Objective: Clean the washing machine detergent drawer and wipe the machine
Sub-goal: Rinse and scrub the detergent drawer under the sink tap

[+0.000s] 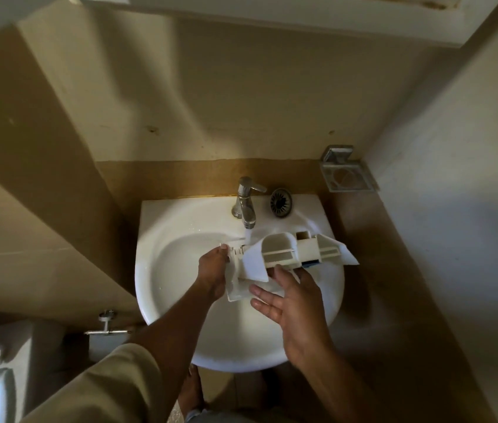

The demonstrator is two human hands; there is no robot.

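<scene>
**Detergent drawer held under running tap**

Right hand [295,303]: fingers spread, palm supporting the detergent drawer [284,254] from below. Left hand [212,271]: grasping the drawer's left end. The drawer sits above the white sink [162,270]. Beyond it, water runs from the tap [245,203].

Left hand [212,271]: forearm bare, beige sleeve pushed up to the elbow, fingers closed in a grip, thumb tip up. Right hand [292,303]: palm up, fingers [264,293] spread and loosely extended, not closed; wrist angled in from lower right.
</scene>
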